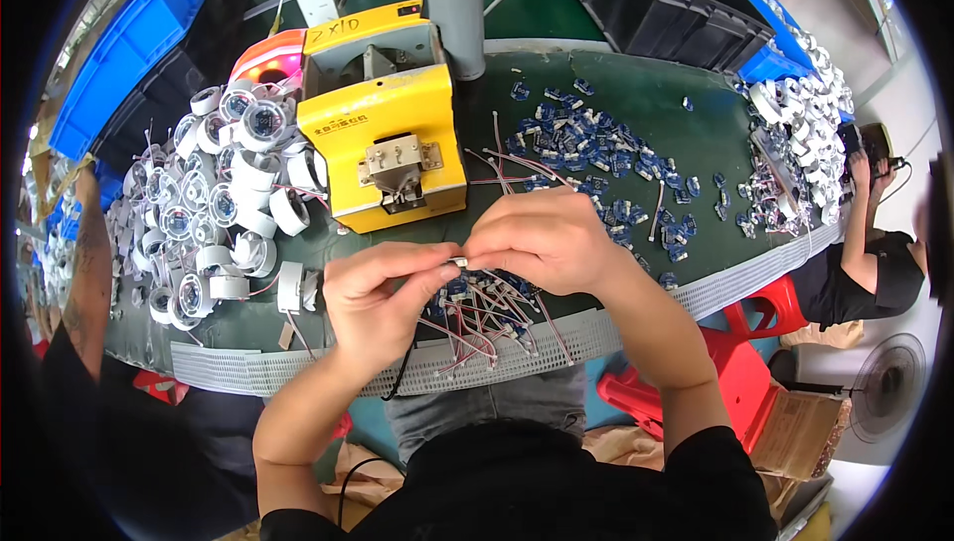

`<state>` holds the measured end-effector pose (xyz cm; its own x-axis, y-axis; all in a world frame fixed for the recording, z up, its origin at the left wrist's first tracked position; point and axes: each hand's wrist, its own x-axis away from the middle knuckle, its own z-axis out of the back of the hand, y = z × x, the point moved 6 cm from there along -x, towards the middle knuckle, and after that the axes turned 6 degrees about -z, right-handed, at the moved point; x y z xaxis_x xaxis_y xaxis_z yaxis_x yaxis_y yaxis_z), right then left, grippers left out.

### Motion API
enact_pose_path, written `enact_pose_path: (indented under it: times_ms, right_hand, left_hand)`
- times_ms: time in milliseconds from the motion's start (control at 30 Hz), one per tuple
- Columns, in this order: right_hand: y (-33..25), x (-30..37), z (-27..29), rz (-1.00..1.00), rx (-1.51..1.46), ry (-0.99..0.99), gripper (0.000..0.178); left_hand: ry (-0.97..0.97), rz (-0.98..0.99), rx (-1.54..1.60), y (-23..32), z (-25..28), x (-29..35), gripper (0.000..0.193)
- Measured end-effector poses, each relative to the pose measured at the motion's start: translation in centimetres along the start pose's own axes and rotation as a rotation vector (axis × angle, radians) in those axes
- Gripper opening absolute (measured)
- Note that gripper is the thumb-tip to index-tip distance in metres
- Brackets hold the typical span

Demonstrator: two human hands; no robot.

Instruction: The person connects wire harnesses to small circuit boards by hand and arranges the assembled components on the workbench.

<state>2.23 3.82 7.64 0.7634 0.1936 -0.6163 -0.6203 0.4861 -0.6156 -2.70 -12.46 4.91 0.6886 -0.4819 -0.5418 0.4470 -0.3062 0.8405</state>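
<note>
My left hand (383, 288) and my right hand (545, 235) meet fingertip to fingertip in front of the yellow machine (383, 129). Pinched between them is a small pale piece (460, 262), like a connector; fingers cover most of it. Below and beyond my hands lies a pile of thin red and white wire leads (475, 327) with white plug ends, mixed with small blue circuit boards. A larger spread of blue circuit boards (586, 139) covers the table to the right of the machine.
White round camera-like housings (234, 198) are heaped left of the machine; more white parts (800, 74) lie far right. A grey post (452, 4) rises behind it. Black crates (661, 4) and blue bins (139, 39) flank the green table. Other people work at both sides.
</note>
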Motion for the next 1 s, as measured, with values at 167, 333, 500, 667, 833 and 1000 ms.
enact_pose_path:
  times_ms: [167,333,500,667,833,1000]
  right_hand:
    - [-0.9,-0.7,-1.0,0.057,-0.058,-0.050,0.014]
    - [-1.0,1.7,1.7,-0.043,0.152,0.027,0.015]
    - [1.1,1.7,1.3,-0.123,-0.025,-0.019,0.018]
    - [1.5,1.1,0.6,-0.053,-0.072,-0.007,0.029]
    - [1.7,1.8,1.1,0.010,-0.032,0.088,0.029]
    - [3.6,2.6,2.3,-0.137,-0.066,0.026,0.025]
  left_hand:
    - [-0.043,-0.079,-0.173,2.1,1.1,0.8,0.015]
    - [-0.050,-0.115,0.077,0.8,-1.3,-0.2,0.015]
    - [-0.062,0.115,0.279,-0.7,-1.9,0.1,0.018]
    - [-0.027,0.094,0.344,-0.5,-1.4,0.3,0.018]
    - [0.023,-0.050,0.327,-0.5,-2.4,0.6,0.016]
    - [-0.103,0.100,0.337,0.9,-2.5,-0.2,0.017]
